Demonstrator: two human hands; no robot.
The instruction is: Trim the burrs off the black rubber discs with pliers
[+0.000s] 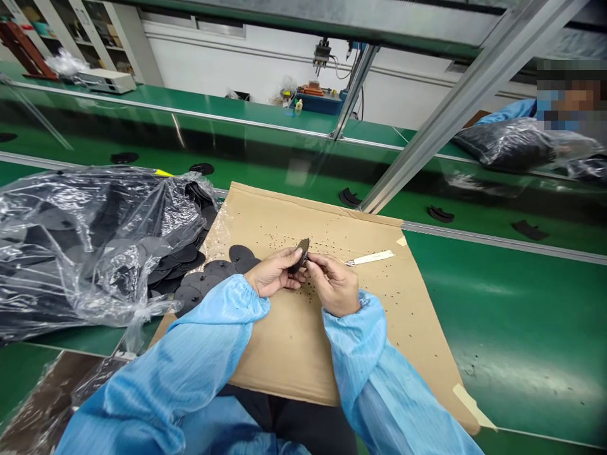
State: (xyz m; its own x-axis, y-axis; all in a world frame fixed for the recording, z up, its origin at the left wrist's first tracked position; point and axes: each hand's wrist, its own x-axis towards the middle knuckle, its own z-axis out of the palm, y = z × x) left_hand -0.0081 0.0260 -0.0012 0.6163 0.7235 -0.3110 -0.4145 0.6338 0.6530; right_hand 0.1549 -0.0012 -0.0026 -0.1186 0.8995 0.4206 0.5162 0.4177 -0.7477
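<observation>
My left hand (274,273) and my right hand (333,284) meet above a brown cardboard sheet (294,341). Both pinch one thin black disc-shaped piece (300,253), held on edge between the fingertips. A white-handled small tool (370,258) lies on the cardboard just right of my right hand. Several loose black discs (208,275) lie on the cardboard left of my left hand. Tiny black specks are scattered over the sheet. Both arms wear light blue sleeves.
A clear plastic bag (80,246) full of black discs spills open at the left. A green conveyor belt (497,183) with a few black pieces runs behind, crossed by metal rails (455,107). Another person in blue sits far right beside a dark plastic bag (507,144).
</observation>
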